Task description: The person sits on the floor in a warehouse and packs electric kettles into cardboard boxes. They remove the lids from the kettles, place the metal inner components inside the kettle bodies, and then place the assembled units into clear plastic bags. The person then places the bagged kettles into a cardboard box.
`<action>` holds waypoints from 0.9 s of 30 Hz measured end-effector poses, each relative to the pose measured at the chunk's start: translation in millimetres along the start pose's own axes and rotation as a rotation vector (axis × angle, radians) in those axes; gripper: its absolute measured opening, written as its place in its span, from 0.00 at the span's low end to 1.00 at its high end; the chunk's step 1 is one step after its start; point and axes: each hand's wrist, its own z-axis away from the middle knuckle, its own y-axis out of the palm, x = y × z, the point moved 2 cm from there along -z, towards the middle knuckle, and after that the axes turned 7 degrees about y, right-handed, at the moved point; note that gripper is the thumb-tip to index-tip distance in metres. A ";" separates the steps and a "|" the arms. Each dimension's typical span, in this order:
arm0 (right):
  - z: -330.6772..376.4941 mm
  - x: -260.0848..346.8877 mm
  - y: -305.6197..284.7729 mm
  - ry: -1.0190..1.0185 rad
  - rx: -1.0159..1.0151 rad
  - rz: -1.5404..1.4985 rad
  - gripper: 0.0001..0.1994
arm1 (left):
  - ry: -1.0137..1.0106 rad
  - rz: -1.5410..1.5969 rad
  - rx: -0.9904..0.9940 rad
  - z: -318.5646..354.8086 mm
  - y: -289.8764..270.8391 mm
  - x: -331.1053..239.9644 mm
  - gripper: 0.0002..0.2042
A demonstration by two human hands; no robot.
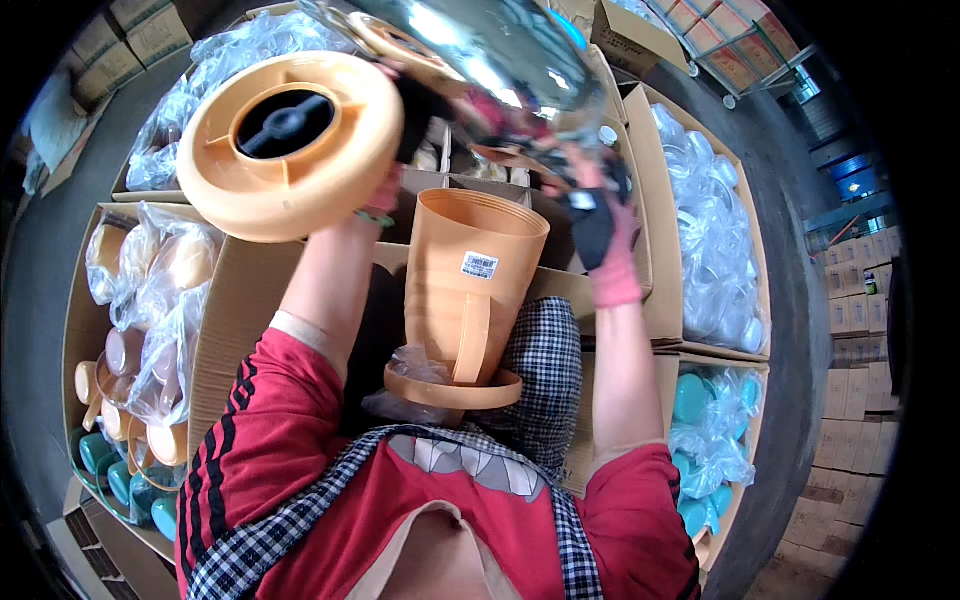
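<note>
Head view, looking down at a person in a red top and checked apron, seated among open cardboard boxes.

The left hand (400,120), in a dark fingerless glove, is raised and holds a round orange base (290,140) by its right edge, underside up, showing a black hub in the middle. The fingers are closed on the rim, though the glove and blur hide the exact grip. The right hand (595,215), in a pink and black glove, is raised too and seems to be closed on the lower end of a shiny silver liner (500,50) that runs up to the far edge of the view; the grip itself is blurred.

Between the forearms, on the lap, an orange jug shell (470,290) stands mouth up, with a handle facing near and a small white rectangular label near its rim. A clear plastic bag (410,385) lies crumpled just left of its foot.

As a judgement, the step in hand is assembly: base and liner are lifted clear of the shell, not yet fitted. The next move would call for bringing the two raised parts squarely together, or lowering the liner straight into the shell's open mouth.

Packages: a box (100,330) on the left holds bagged orange, pink and teal parts. A box (715,230) on the right holds bagged clear pieces; nearer, another (705,440) holds teal lids in bags. Stacked brown cartons (860,380) stand far right and more cartons (120,40) far left.
</note>
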 end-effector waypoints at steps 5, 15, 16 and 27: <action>-18.1 -18.0 38.2 0.148 0.500 0.187 0.27 | 0.145 -0.375 0.307 -32.0 -55.3 -25.0 0.12; -16.0 -38.4 26.2 0.320 0.026 0.114 0.35 | -0.416 0.184 -0.050 48.8 -35.4 -45.1 0.16; -17.1 -32.8 30.5 0.238 0.060 0.116 0.33 | -0.436 0.203 -0.090 56.7 -33.7 -48.2 0.16; -36.7 5.0 42.9 0.480 0.722 1.016 0.33 | -0.581 0.416 -0.224 79.6 -3.6 -44.2 0.19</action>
